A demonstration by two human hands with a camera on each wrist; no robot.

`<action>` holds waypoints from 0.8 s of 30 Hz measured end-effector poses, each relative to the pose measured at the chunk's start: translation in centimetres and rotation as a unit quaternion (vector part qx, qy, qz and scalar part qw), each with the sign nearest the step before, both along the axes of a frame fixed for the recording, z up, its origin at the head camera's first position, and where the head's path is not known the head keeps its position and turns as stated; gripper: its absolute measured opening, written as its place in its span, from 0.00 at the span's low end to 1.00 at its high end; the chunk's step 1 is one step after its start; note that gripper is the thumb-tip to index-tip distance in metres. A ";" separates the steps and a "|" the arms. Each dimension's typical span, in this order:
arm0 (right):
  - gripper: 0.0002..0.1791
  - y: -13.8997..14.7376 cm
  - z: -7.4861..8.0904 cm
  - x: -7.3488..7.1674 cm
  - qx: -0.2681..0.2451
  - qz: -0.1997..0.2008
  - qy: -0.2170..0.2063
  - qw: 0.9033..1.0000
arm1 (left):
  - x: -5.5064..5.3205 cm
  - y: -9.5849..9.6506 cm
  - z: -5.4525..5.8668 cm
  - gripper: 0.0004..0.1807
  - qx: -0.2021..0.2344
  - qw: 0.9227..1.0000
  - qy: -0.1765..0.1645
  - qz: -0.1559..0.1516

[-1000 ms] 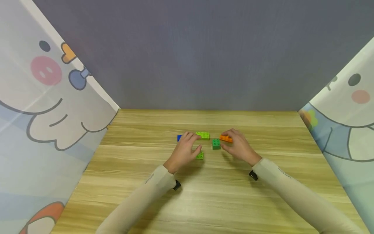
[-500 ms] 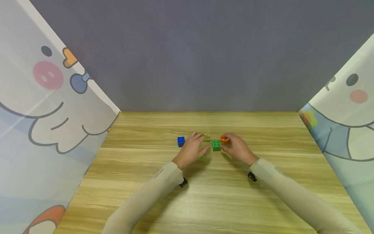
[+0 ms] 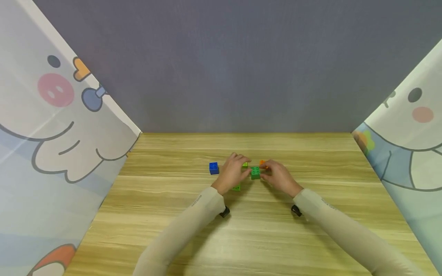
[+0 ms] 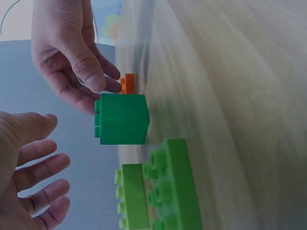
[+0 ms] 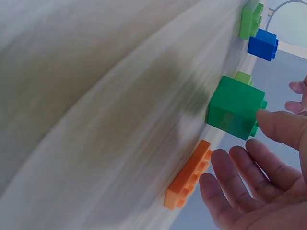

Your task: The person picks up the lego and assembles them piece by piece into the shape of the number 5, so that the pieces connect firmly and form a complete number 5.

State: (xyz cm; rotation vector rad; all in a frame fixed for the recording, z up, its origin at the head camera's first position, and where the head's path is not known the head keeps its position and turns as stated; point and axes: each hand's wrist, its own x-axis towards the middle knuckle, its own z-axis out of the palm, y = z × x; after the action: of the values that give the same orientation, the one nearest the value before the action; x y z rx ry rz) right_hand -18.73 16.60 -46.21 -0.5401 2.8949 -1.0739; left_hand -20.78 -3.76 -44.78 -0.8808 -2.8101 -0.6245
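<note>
A dark green two-by-two toy brick (image 3: pixel 255 173) stands studs-up on the table between my two hands. My left hand (image 3: pixel 232 173) hovers on its left, thumb and fingers spread and holding nothing; the left wrist view shows a gap between that hand and the green brick. On the other side my right hand (image 3: pixel 277 177) is close in, its fingers loosely bent; in the right wrist view the thumb (image 5: pixel 283 127) overlaps the brick's stud side. Beyond the right fingers lies a flat orange brick (image 5: pixel 188 175), partly covered in the head view.
A blue brick (image 3: pixel 213 168) sits left of my left hand. Two light green flat bricks, one farther back (image 3: pixel 245 165) and one nearer (image 3: pixel 236 188), are partly hidden by that hand. A grey wall (image 3: pixel 241 69) rises behind the wooden table (image 3: pixel 262 237).
My left hand has moved right towards the dark green brick, uncovering the blue brick. My right hand has shifted slightly left and nearer the green brick, away from over the orange one.
</note>
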 end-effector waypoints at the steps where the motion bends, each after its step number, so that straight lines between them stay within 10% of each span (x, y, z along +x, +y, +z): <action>1: 0.18 0.0 -0.1 0.0 0.000 -0.001 -0.002 1.000 | -0.1 0.1 -0.1 0.19 -0.005 1.000 -0.005 0.000; 24: 0.16 -0.1 -1.4 -0.6 -0.049 0.028 0.003 0.998 | -0.8 1.6 -1.3 0.13 -0.011 0.998 -0.057 -0.003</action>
State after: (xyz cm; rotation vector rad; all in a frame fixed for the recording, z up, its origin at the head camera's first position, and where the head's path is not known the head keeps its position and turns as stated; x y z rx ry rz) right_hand -19.37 16.50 -47.58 -0.6231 2.8258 -1.2123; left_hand -21.57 -2.15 -46.12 -0.8861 -2.9218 -0.6660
